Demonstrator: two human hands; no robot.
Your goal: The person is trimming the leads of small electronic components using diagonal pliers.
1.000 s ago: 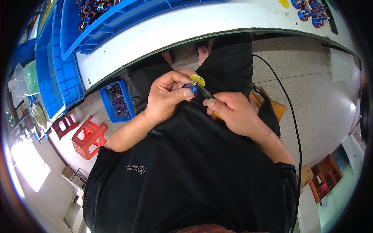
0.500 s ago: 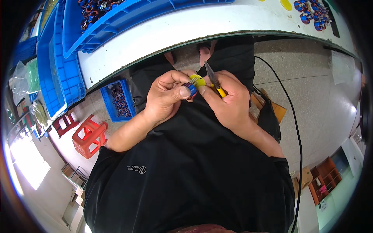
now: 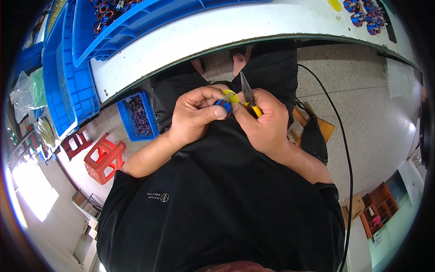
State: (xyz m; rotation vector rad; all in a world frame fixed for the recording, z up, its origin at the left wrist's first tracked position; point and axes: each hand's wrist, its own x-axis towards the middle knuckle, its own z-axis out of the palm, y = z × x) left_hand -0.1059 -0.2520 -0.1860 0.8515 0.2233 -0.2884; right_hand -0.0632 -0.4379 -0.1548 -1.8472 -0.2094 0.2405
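In front of my lap, my left hand (image 3: pixel 192 115) pinches a small blue coil (image 3: pixel 223 106), a ring-shaped inductor with metal wire leads, between thumb and fingers. A round yellow disc (image 3: pixel 233 95) sits against the leads; whether they pass through it is too small to tell. My right hand (image 3: pixel 268 120) is closed around yellow-handled pliers (image 3: pixel 246 89), whose dark pointed jaws slant up and away from the coil. The right thumb and fingertips also reach the disc's edge beside the coil.
Along the white bench (image 3: pixel 181 43), a large blue crate (image 3: pixel 149 21) holds more coils at left, and finished-looking coils (image 3: pixel 364 16) cluster at far right near a yellow disc (image 3: pixel 334 5). A blue bin (image 3: pixel 129 131) of small parts and a red stool (image 3: pixel 105 158) stand lower left. A black cable (image 3: pixel 343 131) hangs at right.
The coil has turned slightly between my left fingers, showing more of its blue side. My right hand and the pliers have shifted a little, with the grips on coil and pliers unchanged.
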